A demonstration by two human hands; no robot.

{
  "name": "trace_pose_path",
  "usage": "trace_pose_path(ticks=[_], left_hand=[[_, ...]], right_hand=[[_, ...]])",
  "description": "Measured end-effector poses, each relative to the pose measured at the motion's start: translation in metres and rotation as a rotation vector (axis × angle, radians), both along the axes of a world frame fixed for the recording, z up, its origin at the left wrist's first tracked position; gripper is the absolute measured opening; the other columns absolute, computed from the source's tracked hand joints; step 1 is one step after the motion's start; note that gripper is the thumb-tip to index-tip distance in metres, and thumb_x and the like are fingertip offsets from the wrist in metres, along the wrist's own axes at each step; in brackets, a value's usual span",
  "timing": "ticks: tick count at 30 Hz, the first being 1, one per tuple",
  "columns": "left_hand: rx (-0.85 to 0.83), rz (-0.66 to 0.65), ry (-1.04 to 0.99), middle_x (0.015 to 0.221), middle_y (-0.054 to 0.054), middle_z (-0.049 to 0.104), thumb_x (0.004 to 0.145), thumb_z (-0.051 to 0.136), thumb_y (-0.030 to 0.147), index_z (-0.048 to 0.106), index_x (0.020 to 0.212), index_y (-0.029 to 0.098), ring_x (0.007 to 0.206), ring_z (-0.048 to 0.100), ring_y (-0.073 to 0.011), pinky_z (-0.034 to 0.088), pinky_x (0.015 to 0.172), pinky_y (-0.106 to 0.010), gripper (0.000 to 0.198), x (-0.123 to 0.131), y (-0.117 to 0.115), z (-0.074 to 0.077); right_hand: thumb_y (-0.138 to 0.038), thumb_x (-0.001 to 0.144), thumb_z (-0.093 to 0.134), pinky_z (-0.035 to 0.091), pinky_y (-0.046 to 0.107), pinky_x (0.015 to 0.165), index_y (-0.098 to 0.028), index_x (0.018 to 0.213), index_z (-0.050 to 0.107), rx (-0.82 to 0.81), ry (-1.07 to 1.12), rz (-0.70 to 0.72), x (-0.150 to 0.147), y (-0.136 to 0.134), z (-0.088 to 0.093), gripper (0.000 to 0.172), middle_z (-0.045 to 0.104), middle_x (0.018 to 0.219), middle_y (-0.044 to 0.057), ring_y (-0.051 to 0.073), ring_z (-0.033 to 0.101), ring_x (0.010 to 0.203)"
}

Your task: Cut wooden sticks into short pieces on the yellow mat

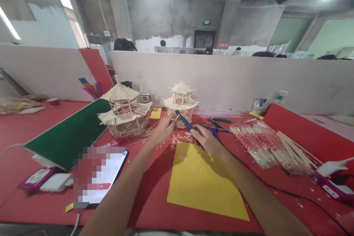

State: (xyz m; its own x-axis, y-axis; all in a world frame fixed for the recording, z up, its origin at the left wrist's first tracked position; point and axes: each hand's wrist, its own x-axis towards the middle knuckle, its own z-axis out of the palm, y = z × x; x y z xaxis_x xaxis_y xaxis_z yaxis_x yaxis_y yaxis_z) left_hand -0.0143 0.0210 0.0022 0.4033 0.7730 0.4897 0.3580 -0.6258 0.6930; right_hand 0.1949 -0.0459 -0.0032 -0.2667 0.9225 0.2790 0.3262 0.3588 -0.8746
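Note:
My left hand point(165, 128) is closed in a pinch on a short pale wooden stick point(177, 117), most of it hidden by the fingers. My right hand point(206, 138) wraps round a slim dark blue hand tool point(184, 121) whose exact kind I cannot make out. Its far tip meets the stick at the left fingertips. Just behind the hands stands a small two-roofed pavilion model point(181, 101) of wooden sticks. A larger stick pavilion point(124, 108) is to the left. Pale wood scraps point(177, 140) litter the table below my hands.
A yellow sheet point(204, 188) lies in front on the red table point(155, 206). Bagged wooden sticks point(260, 143), a blue glue gun point(214, 131) and green-handled pliers point(221, 120) are on the right. At left are a tablet point(110, 177), power strip point(35, 180) and green board point(74, 132).

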Motion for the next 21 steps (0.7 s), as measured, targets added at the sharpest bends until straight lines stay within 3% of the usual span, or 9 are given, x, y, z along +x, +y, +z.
trace_pose_path(ticks=[8,21], left_hand=[[0.033,0.029,0.041,0.066,0.001,0.059,0.097,0.041,0.03,0.057,0.091,0.017,0.063,0.055,-0.0147,0.039,0.064,-0.026,0.022,-0.0052,0.0026,0.0009],[0.013,0.026,0.069,0.062,0.002,0.056,0.096,0.04,0.03,0.054,0.086,0.018,0.061,0.052,-0.015,0.037,0.062,-0.026,0.022,-0.007,0.0006,0.0035]], right_hand=[[-0.046,0.096,0.048,0.039,0.027,0.065,-0.021,0.095,0.059,0.113,-0.098,-0.04,0.0031,0.0008,0.0021,0.027,0.061,0.08,0.0,0.016,0.054,0.071],[-0.048,0.095,0.047,0.038,0.027,0.064,-0.021,0.095,0.059,0.109,-0.113,-0.05,0.0022,-0.0006,0.0018,0.03,0.06,0.077,-0.001,0.016,0.054,0.068]])
